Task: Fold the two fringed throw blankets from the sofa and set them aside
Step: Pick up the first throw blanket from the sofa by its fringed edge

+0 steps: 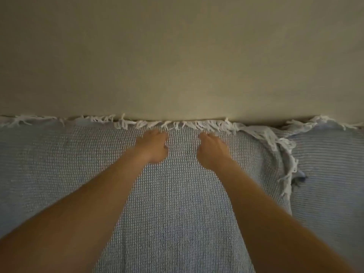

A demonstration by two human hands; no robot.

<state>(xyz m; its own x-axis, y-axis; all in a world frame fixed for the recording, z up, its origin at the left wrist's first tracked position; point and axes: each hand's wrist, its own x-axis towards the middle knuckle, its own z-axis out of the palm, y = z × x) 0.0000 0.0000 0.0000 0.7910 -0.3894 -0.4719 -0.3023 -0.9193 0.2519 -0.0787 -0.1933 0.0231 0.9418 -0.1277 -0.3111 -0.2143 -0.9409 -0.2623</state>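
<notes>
Left hand and right hand are each curling tightly, gripping the waffle blanket just below its white fringe; the second blanket is lying right of that fringe. I think the grips should be sliding apart.

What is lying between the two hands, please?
In the head view, only the bare blanket lies between the left hand and the right hand.

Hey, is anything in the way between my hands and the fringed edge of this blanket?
Nothing visible: the left hand and right hand rest on the blanket, just short of its fringe.
</notes>
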